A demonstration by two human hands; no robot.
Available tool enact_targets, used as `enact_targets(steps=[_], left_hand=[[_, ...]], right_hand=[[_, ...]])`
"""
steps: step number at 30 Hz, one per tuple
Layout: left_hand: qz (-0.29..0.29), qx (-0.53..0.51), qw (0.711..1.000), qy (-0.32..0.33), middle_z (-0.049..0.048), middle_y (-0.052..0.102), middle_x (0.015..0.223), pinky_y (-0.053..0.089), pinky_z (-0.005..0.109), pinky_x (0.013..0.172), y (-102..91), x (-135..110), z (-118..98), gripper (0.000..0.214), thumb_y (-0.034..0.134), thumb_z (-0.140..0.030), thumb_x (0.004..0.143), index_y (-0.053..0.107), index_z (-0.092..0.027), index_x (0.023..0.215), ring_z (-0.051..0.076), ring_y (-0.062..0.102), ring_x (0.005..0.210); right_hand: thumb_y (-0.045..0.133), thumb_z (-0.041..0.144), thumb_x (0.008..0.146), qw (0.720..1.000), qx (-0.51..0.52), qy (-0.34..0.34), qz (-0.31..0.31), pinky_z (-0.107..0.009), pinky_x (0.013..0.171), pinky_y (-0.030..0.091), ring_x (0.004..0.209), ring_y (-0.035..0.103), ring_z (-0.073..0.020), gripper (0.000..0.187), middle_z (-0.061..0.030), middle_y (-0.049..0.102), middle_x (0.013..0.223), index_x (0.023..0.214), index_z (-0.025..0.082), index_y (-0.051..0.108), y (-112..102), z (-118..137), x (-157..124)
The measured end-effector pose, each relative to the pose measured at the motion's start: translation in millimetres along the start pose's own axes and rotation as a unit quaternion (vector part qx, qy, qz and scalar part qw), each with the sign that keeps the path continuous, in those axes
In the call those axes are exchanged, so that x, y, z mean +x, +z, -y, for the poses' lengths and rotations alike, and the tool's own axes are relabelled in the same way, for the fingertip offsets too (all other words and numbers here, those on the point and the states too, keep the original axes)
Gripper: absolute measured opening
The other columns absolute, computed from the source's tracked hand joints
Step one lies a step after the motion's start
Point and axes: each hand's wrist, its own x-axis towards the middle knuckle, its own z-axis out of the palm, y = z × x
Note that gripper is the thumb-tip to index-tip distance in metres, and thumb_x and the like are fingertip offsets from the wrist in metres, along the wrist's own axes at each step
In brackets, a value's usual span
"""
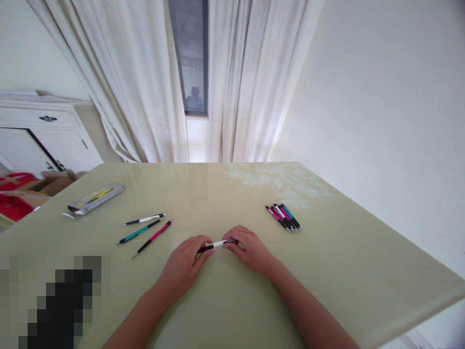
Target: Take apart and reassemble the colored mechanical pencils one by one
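Between my two hands is a white and black pen, held nearly level just over the table or on it; I cannot tell which. My left hand pinches its black grip end. At the other end, the clip side, the fingers of my right hand are closed on it. Left of my hands lie three loose pens: a white one, a teal one and a pink one. A row of several pens, pink, white and blue with black grips, lies side by side to the right.
An opened grey and yellow cardboard box lies at the table's left. The pale table has a floral pattern at its far right. Behind stand curtains and a white cabinet. A pixelated patch covers the lower left.
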Motion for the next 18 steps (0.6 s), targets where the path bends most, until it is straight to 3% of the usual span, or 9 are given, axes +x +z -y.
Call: enact_targets(steps=[9,18], left_hand=[[-0.019,-0.010,0.999,0.042,0.0074,0.070,0.112,0.049,0.042,0.095,-1.5,1.8,-0.1,0.033,0.036,-0.019,0.103,0.065,-0.026,0.117,0.025,0.062,0.104],[-0.089,-0.042,0.995,-0.027,0.0059,0.068,0.099,0.052,0.039,0.085,-0.1,5.3,5.7,0.023,0.044,-0.031,0.102,0.065,-0.022,0.101,0.024,0.062,0.095]], right_hand=[[0.054,0.025,0.104,0.999,-0.021,0.013,0.023,-0.032,0.086,0.047,0.094,0.063,-0.0205,0.013,-0.0060,0.072,0.099,0.105,0.019,0.067,-1.0,-1.3,0.2],[0.058,0.022,0.102,0.999,0.007,0.052,0.003,-0.031,0.086,0.047,0.096,0.063,-0.0199,0.010,-0.0049,0.072,0.102,0.105,0.020,0.067,-5.0,-8.8,0.2]])
